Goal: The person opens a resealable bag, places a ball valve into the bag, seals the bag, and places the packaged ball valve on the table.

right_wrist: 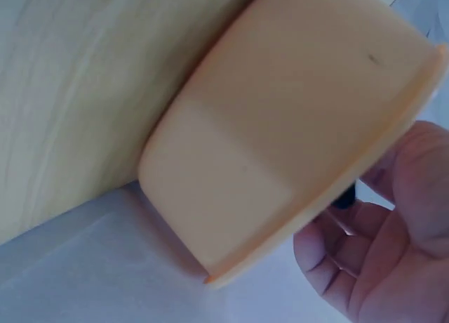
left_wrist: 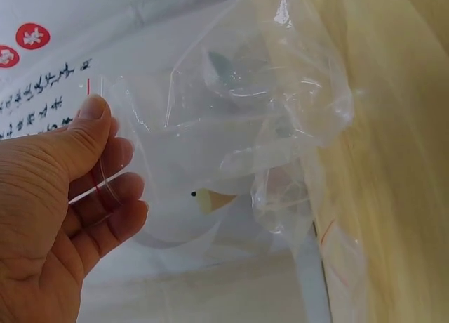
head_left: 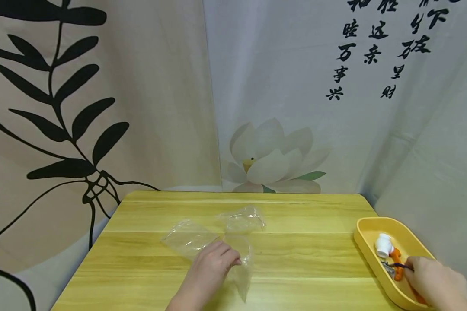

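Note:
My left hand pinches the edge of a clear plastic zip bag near the middle of the table. In the left wrist view, the bag's red seal line runs between the thumb and curled fingers. More crumpled clear plastic spreads beside and behind that hand. On the right, my right hand reaches over the near end of a yellow tray. Its fingers grip a slim dark item, mostly hidden by the hand; a black end shows between the fingers in the right wrist view.
Inside the tray lie a white bottle-like piece, an orange piece and a small shiny metallic item. The wood-grain table ends at a printed curtain behind it. Another curtain hangs close beside the tray.

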Tool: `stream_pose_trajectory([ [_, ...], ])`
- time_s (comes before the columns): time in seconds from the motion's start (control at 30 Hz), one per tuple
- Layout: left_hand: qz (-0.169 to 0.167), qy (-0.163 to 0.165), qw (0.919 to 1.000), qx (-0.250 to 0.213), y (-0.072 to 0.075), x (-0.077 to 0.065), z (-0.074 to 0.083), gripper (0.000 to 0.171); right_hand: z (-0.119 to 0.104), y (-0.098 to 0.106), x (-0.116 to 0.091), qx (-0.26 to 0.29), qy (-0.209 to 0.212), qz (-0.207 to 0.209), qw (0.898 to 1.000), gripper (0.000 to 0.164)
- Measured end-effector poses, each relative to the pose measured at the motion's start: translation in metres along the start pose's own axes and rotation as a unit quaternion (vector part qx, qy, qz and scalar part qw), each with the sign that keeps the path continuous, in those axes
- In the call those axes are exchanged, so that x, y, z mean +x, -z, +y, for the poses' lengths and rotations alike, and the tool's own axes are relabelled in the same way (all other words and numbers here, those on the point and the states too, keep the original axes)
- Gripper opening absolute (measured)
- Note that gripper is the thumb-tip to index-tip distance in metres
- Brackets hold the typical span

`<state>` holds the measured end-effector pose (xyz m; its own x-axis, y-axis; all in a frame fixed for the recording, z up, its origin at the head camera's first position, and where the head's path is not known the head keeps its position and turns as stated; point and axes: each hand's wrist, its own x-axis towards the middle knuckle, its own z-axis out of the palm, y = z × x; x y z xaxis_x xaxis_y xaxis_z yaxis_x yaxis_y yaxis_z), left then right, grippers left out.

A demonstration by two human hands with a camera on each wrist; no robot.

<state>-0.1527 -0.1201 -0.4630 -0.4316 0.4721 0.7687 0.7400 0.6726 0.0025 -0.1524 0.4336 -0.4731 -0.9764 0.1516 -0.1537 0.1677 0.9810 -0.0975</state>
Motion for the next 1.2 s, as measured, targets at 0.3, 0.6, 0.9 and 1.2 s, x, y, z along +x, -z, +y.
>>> stream_pose_trajectory([
  [0.3,-0.019,-0.014,0.9997,0.008,-0.004,0.011,-0.008,0.014,-0.007,0.010,0.001,-0.006,0.002,0.042,0.999,0.026],
  [0.6,-0.039,-0.016,0.9990,0.011,-0.009,0.018,-0.010,0.016,-0.013,0.018,0.000,-0.016,0.032,0.072,0.997,0.022],
  [0.9,-0.043,-0.008,0.9990,0.012,-0.011,0.016,-0.009,0.016,-0.017,0.027,-0.007,-0.021,0.068,0.132,0.989,0.018],
  [1.2,-0.048,-0.006,0.9987,0.016,-0.011,0.015,-0.009,0.016,-0.016,0.040,-0.013,-0.031,0.079,0.175,0.981,0.016],
])
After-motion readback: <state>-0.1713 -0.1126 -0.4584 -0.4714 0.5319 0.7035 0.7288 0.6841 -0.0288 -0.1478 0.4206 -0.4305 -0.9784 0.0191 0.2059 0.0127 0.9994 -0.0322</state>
